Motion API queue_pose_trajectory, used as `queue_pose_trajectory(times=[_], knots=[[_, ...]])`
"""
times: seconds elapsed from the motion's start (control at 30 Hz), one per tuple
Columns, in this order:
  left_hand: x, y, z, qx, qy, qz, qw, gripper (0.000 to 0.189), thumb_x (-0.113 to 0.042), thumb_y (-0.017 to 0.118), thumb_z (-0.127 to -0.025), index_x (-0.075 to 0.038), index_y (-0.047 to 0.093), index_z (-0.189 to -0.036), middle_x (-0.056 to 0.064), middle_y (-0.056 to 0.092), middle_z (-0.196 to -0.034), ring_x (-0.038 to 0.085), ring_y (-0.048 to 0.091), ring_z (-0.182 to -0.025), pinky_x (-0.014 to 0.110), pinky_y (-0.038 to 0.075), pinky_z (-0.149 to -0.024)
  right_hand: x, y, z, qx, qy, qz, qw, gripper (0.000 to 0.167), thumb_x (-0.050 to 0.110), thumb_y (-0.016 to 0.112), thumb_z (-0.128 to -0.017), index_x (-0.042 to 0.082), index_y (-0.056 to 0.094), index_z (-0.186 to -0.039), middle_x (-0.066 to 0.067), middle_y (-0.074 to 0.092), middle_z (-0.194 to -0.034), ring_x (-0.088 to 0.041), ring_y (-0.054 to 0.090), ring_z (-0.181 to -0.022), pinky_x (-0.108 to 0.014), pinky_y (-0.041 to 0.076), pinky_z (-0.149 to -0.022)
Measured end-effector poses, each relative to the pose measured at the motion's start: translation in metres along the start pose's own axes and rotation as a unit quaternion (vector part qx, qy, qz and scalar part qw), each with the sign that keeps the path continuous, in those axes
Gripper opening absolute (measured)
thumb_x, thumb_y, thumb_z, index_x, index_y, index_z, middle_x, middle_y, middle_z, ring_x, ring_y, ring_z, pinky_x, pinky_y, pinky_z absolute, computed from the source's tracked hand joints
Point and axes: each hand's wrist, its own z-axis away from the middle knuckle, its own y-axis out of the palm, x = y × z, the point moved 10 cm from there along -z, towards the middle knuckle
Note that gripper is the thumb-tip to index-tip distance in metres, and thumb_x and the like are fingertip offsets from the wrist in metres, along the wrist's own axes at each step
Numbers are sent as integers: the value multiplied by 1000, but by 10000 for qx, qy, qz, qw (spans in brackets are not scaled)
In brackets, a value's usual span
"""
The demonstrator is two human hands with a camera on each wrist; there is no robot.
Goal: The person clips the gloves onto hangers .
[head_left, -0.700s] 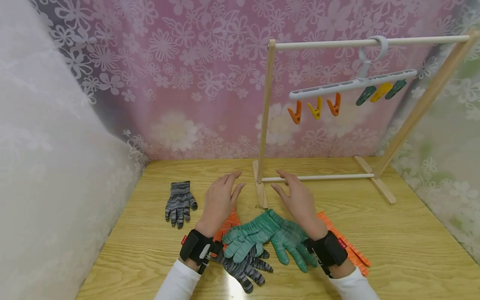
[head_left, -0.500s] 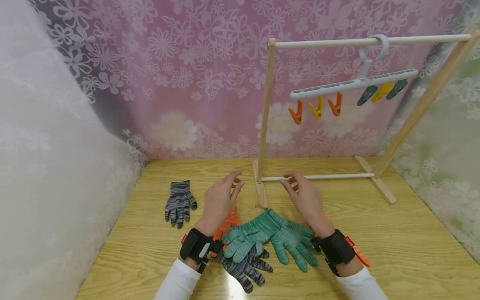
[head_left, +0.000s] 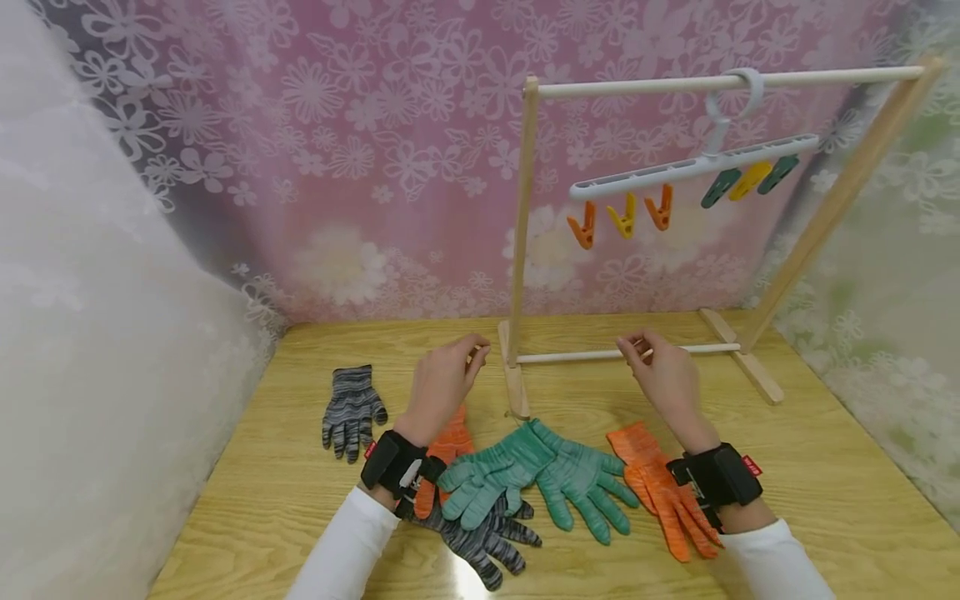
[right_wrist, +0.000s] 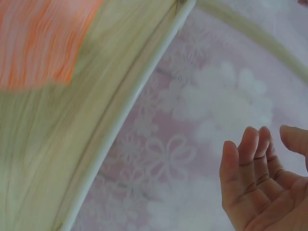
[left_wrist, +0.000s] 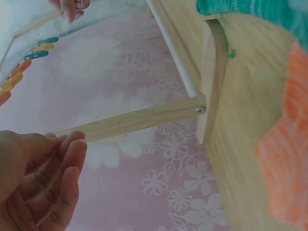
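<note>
My left hand hovers near the rack's left foot, its fingers loosely bent and holding nothing. In the left wrist view its thumb lies close to the index finger. Toward the right, my right hand is raised by the rack's lower bar, also holding nothing; its bent fingers stand apart from the thumb in the right wrist view. Between the forearms lie green gloves, overlapping a grey striped glove and an orange glove. Another orange glove lies left of my right wrist. A second grey striped glove lies farther left.
A wooden rack stands at the back right of the table. From its top bar hangs a pale grey hanger with orange, yellow and green clips. Floral curtains enclose the back and sides.
My right hand has moved right along the lower bar, uncovering more of the right orange glove. My left hand's fingers have drawn closer to the thumb. The head view has shifted slightly.
</note>
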Motion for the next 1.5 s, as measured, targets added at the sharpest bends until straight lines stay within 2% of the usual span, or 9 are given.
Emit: queue_pose_trajectory(times=[0.27, 0.37, 0.5, 0.63, 0.77, 0.97, 1.23, 1.37, 1.5], knots=[[2, -9, -32, -163, -10, 91, 9998, 18, -21, 61, -104, -10, 72, -114, 5, 74, -90, 10, 45, -50, 24, 29, -45, -31, -40, -18, -393, 217, 121, 9989, 29, 27, 62, -103, -1, 68, -108, -22, 69, -90, -36, 65, -72, -38, 47, -54], [-1, -12, -45, -258, 51, 175, 9995, 21, -22, 59, -105, -10, 70, -118, 6, 74, -92, 14, 56, -58, 25, 37, -47, -44, -56, -27, -549, 248, 105, 9981, 30, 26, 60, -104, -2, 68, -112, -24, 69, -94, -39, 65, -76, -45, 50, -59], [-3, -11, -55, -241, -3, 344, 9991, 31, -26, 56, -106, -8, 62, -131, 8, 72, -107, 19, 68, -80, 28, 50, -59, -70, -67, -37, -466, 376, 100, 9982, 37, 31, 54, -107, -2, 63, -121, -26, 66, -102, -41, 63, -82, -48, 49, -64], [0, -5, -64, -264, -217, 646, 9973, 41, -26, 59, -105, -6, 54, -141, 12, 65, -123, 24, 68, -96, 33, 55, -70, -105, -76, -48, -461, 742, 31, 9962, 44, 35, 48, -109, -3, 59, -128, -29, 63, -109, -41, 59, -89, -40, 44, -67], [3, 3, -72, -321, -326, 932, 9946, 50, -28, 61, -104, -5, 48, -145, 15, 61, -129, 28, 66, -102, 36, 55, -70, -142, -94, -55, -709, 1122, 49, 9911, 44, 31, 49, -108, -6, 57, -130, -29, 60, -114, -38, 55, -91, -29, 38, -67], [6, 16, -83, -306, -463, 1248, 9906, 59, -30, 63, -102, -1, 43, -149, 18, 57, -139, 31, 64, -113, 41, 56, -81, -188, -114, -60, -821, 1705, 444, 9809, 50, 36, 49, -106, -7, 53, -133, -30, 61, -118, -41, 57, -92, -23, 33, -58], [8, 33, -97, 44, -656, 1284, 9895, 59, -31, 62, -102, -4, 41, -151, 16, 57, -140, 28, 63, -117, 40, 57, -88, -212, -116, -71, -787, 1919, 483, 9771, 61, 35, 53, -105, -9, 39, -145, -35, 56, -123, -50, 55, -101, -42, 38, -69], [7, 38, -102, 0, -671, 1298, 9893, 55, -26, 63, -102, -3, 43, -149, 15, 60, -136, 28, 65, -114, 40, 58, -85, -217, -111, -77, -647, 1769, 324, 9816, 63, 32, 52, -105, -11, 35, -147, -39, 51, -132, -54, 53, -112, -60, 42, -88], [8, 43, -104, -107, -710, 1325, 9886, 53, -22, 64, -102, -4, 45, -147, 14, 63, -132, 28, 68, -111, 40, 59, -82, -226, -103, -80, -367, 1770, -51, 9835, 65, 31, 49, -107, -12, 27, -151, -41, 42, -143, -58, 49, -124, -66, 42, -99]])
